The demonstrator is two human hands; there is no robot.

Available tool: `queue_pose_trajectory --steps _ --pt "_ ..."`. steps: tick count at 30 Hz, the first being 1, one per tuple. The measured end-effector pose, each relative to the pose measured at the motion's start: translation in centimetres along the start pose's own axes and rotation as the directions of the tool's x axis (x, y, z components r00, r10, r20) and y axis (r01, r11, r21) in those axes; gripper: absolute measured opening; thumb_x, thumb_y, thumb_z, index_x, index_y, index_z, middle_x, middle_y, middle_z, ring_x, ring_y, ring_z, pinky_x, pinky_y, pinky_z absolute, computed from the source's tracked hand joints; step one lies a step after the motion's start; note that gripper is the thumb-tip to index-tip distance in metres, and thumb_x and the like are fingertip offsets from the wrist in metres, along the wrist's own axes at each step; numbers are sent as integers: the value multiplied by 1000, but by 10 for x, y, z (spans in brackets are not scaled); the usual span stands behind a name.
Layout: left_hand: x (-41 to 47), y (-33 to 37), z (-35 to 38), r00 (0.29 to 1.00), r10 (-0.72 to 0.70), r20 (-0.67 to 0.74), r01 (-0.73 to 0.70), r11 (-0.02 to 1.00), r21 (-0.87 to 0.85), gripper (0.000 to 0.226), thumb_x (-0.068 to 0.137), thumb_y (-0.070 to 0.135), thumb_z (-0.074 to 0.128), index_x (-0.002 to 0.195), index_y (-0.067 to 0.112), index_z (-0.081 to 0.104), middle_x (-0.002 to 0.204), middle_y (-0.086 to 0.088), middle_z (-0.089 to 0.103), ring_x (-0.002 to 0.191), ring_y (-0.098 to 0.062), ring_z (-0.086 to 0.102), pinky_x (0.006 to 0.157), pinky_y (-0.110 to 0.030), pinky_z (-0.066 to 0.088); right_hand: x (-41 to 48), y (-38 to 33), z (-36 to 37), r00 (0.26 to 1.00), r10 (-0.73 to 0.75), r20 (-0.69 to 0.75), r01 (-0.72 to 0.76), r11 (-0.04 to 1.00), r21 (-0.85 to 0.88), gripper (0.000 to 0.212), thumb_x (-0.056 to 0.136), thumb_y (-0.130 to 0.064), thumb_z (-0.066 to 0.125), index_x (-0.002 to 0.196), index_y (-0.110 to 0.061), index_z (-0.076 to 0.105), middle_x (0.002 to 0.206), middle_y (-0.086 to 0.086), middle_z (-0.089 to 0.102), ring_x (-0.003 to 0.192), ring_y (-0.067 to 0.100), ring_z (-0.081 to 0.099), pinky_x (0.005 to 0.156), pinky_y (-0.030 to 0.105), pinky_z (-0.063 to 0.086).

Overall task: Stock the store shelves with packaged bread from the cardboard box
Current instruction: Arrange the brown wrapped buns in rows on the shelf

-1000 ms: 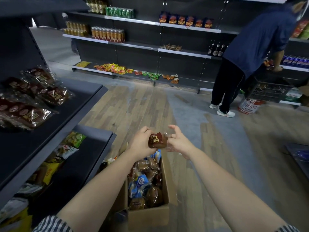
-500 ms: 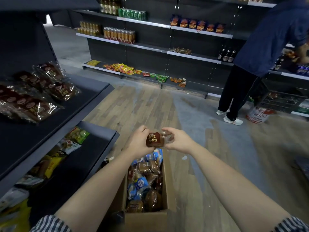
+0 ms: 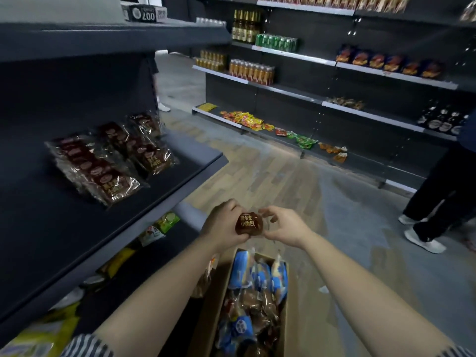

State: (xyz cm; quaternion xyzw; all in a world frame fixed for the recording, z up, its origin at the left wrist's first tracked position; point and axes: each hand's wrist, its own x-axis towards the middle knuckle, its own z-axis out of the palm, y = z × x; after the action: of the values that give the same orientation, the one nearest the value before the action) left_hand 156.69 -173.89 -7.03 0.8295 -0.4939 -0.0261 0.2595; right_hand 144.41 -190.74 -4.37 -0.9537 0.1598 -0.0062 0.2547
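A stocker holds a small bread pack at lower centre of the frame, directly above the open cardboard box, which is crammed with blue and brown wrapped loaves. The left hand curls its fingers round the pack's left side. The right hand appears to pinch the clear wrapper end on the right with thumb and fingertips, though the film is hard to make out.

The middle shelf lies up and to the left of the pack, across the left forearm's side of the frame. Two rows of matching dark packs already lie there, their long axes running diagonally from the back wall toward the shelf's front edge. The left hand is the nearer of the two to that shelf, so it looks the likelier to carry the pack over. Both forearms reach forward, level and nearly parallel, wrists angled inward to meet at the pack.
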Motion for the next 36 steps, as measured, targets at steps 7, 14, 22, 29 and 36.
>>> queue_pose_trajectory --steps 7,14,22,29,36 --pt "11 -22 -37 993 -59 -104 63 997 39 52 61 35 75 108 13 64 108 -2 52 97 -22 56 83 -36 48 56 -28 -20 988 -150 34 153 984 -95 57 76 -28 75 129 -24 56 119 -5 64 97 11 58 79 23 43" --pt "17 -44 -73 977 -142 -157 164 977 136 71 61 45 59 124 14 58 119 -5 48 105 -27 53 89 -41 47 115 -55 -32 954 -296 46 300 945 -130 57 79 -31 76 131 -25 54 119 -3 63 99 17 58 80 29 47" --pt "43 -60 -101 923 -190 -334 285 921 265 65 68 35 68 127 10 57 119 -9 51 107 -31 53 87 -42 47 183 -78 -45 879 -476 -29 469 873 -135 61 80 -23 73 136 -23 51 121 6 63 106 27 60 79 31 46" --pt "64 -75 -91 847 -298 -441 479 788 388 65 77 40 68 138 22 52 140 -3 47 129 -29 43 108 -39 24 240 -80 -35 846 -533 -17 523 836 -164 57 82 -23 72 135 -29 50 120 2 64 107 26 60 81 37 52" --pt "90 -72 -96 772 -392 -500 634 522 570 72 89 43 58 151 17 32 151 -5 40 148 -29 17 118 -52 -3 277 -81 -25 766 -637 -88 614 764 -197 54 80 -18 73 130 -20 52 121 7 64 114 31 55 83 41 50"
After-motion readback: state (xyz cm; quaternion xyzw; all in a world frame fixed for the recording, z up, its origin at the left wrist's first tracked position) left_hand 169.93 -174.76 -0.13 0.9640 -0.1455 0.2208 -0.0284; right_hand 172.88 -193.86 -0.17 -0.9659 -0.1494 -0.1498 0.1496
